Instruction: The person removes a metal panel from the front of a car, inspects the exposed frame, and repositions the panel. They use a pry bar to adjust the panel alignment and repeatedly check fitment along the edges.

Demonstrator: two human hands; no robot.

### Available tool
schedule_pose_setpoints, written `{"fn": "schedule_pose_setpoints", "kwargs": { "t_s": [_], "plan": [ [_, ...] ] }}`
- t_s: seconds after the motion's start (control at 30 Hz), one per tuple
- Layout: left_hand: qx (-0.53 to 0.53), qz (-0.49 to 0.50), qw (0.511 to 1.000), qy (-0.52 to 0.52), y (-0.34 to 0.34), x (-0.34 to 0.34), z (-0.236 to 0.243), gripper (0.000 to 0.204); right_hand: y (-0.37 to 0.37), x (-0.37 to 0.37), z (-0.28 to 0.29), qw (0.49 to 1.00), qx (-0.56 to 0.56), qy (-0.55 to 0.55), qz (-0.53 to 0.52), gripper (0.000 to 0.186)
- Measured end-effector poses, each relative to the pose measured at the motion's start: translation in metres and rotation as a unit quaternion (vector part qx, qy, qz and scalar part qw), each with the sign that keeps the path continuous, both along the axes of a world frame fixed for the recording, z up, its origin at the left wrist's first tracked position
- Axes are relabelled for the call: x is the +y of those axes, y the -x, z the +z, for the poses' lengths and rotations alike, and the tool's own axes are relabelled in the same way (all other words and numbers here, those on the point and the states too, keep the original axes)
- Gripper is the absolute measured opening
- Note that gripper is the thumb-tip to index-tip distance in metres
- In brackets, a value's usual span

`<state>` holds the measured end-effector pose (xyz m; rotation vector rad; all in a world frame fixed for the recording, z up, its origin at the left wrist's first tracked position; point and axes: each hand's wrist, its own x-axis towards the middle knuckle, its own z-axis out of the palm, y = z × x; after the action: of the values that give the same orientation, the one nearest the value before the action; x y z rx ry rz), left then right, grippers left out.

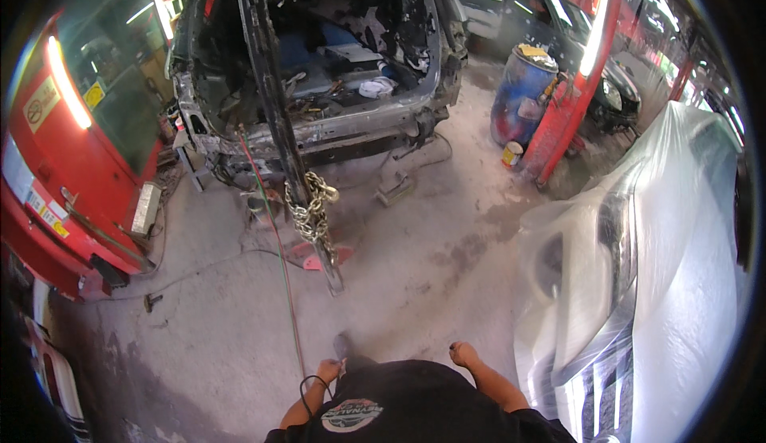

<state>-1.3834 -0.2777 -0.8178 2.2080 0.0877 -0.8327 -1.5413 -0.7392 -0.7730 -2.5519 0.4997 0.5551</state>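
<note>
My left hand [329, 370] is closed, low in front of my dark shirt. A black cable [302, 391] loops beside that wrist; whether the fingers grip it, I cannot tell. My right hand [463, 353] is curled to the right of my body, and a small dark spot shows at its fingers. What either hand holds is too small to make out. A thin red and green hose [279, 255] runs from the stripped car body [351, 136] down toward my left side. Ahead leans a long black metal post [275, 100] with a chain [311, 208] wrapped around its lower part.
A plastic-covered car [586, 283] stands close on my right. Beyond it are a red pillar [578, 96], a blue drum [520, 96] and a dark car [550, 16]. A red door [60, 124] is on the left. A cable and a hammer-like tool [152, 303] lie on the floor.
</note>
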Motion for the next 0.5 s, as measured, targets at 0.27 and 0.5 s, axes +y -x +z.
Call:
{"fn": "schedule_pose_setpoints", "kwargs": {
  "t_s": [0.27, 0.5],
  "plan": [
    [-0.056, -0.155, 0.986, -0.041, -0.04, 0.013, 0.003, 0.03, -0.015, 0.015, 0.004, 0.999, 0.032, 0.011, -0.022, 0.031],
    [-0.013, -0.129, 0.991, 0.016, -0.145, 0.018, -0.028, 0.027, -0.058, 0.037, 0.012, 0.995, -0.002, 0.03, -0.092, 0.033]
  ]
}}
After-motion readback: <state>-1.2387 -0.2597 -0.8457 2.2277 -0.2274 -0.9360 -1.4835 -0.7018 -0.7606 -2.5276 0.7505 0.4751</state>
